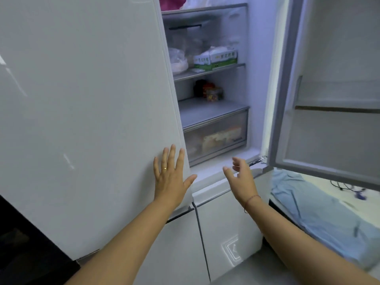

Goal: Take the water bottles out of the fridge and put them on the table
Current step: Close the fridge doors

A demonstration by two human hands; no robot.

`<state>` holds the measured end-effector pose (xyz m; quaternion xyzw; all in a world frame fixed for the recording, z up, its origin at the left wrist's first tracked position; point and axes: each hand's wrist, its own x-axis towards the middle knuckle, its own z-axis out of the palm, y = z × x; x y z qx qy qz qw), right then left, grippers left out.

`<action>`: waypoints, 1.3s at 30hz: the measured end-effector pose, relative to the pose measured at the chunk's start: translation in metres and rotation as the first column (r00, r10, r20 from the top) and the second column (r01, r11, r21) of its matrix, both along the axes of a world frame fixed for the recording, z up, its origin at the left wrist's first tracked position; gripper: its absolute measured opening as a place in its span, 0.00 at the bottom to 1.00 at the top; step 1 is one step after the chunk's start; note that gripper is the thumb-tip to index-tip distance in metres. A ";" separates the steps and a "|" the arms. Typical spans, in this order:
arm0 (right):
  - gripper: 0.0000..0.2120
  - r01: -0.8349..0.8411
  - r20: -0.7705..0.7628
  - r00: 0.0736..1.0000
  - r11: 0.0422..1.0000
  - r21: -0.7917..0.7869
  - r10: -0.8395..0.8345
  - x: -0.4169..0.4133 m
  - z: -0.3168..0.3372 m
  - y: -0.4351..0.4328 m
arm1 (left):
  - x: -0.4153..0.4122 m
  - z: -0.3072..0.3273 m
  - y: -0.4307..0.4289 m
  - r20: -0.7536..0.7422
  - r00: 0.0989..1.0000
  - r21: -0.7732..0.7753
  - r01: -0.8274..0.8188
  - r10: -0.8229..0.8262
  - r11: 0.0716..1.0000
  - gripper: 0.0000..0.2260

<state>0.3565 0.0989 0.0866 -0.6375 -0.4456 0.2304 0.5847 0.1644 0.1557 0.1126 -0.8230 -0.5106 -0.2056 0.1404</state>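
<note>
A white fridge stands before me with its right door (333, 124) swung wide and its left door (86, 112) nearly closed. My left hand (171, 177) lies flat with fingers spread on the lower right corner of the left door, holding nothing. My right hand (240, 177) hovers open and empty in front of the fridge's lower sill, below the clear drawer (216, 138). No water bottle shows on the visible shelves or in the right door's racks. The left half of the fridge interior is hidden behind the left door.
Shelves hold a green-and-white carton (216, 59), bagged food (178, 61) and small jars (211, 92). Lower freezer doors (224, 227) are closed. A blue cloth (320, 212) lies on a surface at the right, under the open door. A dark panel (26, 249) is at the lower left.
</note>
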 end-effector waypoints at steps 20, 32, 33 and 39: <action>0.28 0.653 0.181 0.741 0.757 0.030 -0.647 0.321 0.020 -0.168 | 0.365 0.103 -0.093 0.044 0.855 0.130 0.508 -0.517 0.852 0.36; 0.43 0.467 0.238 0.861 0.884 -0.024 -0.449 0.438 0.054 -0.164 | 0.470 0.120 -0.116 0.060 0.869 0.160 0.477 -0.491 0.864 0.33; 0.43 0.456 0.217 0.870 0.890 -0.015 -0.442 0.440 0.055 -0.161 | 0.470 0.121 -0.116 0.078 0.870 0.171 0.469 -0.486 0.866 0.32; 0.43 0.462 0.141 0.874 0.885 0.051 -0.465 0.435 0.052 -0.163 | 0.455 0.117 -0.123 0.157 0.857 0.168 0.466 -0.490 0.869 0.30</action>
